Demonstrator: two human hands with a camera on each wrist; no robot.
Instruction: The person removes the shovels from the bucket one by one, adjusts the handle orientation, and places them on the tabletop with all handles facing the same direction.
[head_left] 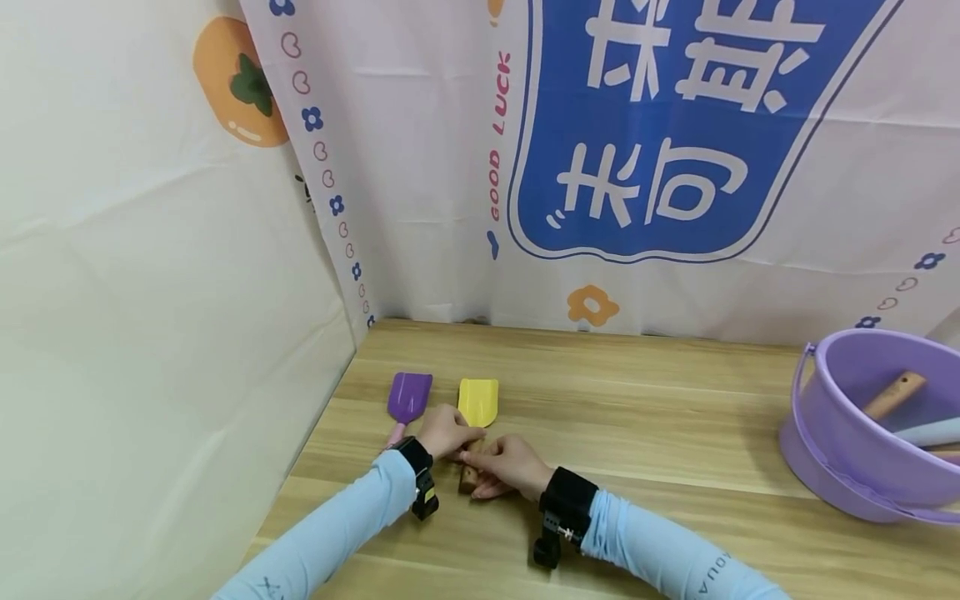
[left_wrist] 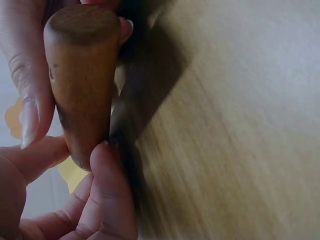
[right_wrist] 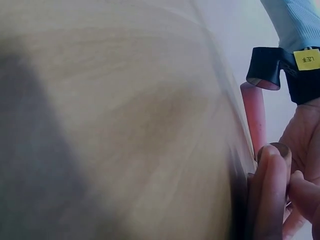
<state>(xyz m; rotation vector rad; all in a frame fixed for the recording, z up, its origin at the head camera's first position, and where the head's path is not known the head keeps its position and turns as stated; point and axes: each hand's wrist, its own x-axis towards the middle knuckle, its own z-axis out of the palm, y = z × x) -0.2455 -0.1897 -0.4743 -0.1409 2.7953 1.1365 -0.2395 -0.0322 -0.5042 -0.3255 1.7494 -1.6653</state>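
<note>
Fingers (left_wrist: 111, 192) of left hand (head_left: 448, 432), right hand (head_left: 521, 465) pinch yellow shovel (head_left: 478, 400), unreleased. Purple shovel (head_left: 410, 395) laid out left; handles (head_left: 895, 396) remain in bucket (head_left: 836, 433), right.

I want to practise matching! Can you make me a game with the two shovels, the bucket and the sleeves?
1. Purple shovel
2. Yellow shovel
3. Bucket
4. Sleeves

A. Light blue
B. Wooden handle held by the left hand and right hand
C. Far right of the head view
D. Has a pink handle

Pairs: 1-D, 2-B, 3-C, 4-A
</note>
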